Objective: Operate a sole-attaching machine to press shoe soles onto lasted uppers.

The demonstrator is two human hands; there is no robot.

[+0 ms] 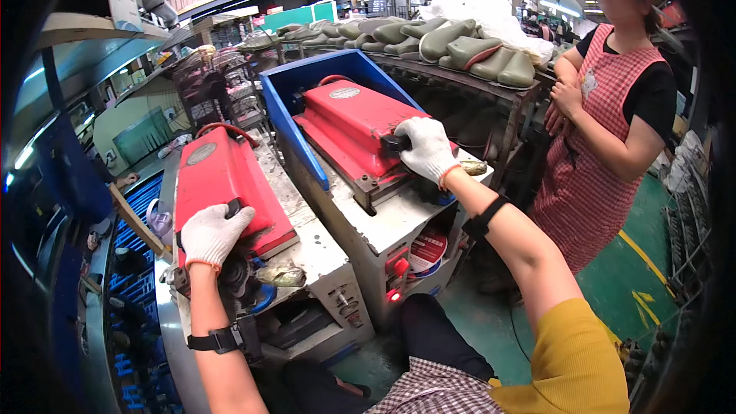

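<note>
My left hand (pixel 213 236), in a white knit glove, is closed on the black handle (pixel 234 206) at the near end of the left red machine cover (pixel 218 184). Gloved the same way, my right hand (pixel 426 150) grips the black handle (pixel 392 142) of the right red cover (pixel 349 119). Both covers look lowered onto white machine bodies. A blue guard (pixel 295 134) surrounds the far end and left side of the right cover. Below my left hand, a shiny greenish piece (pixel 282 274) sticks out by a blue part (pixel 263 297); a similar piece (pixel 474 167) lies beside my right wrist.
Several olive rubber shoes (pixel 445 40) are piled on a rack behind the machines. A person in a red checked apron (pixel 590 146) stands at the right, hands together. A red switch (pixel 401 267) and lit red lamp (pixel 394 295) sit on the right machine's front.
</note>
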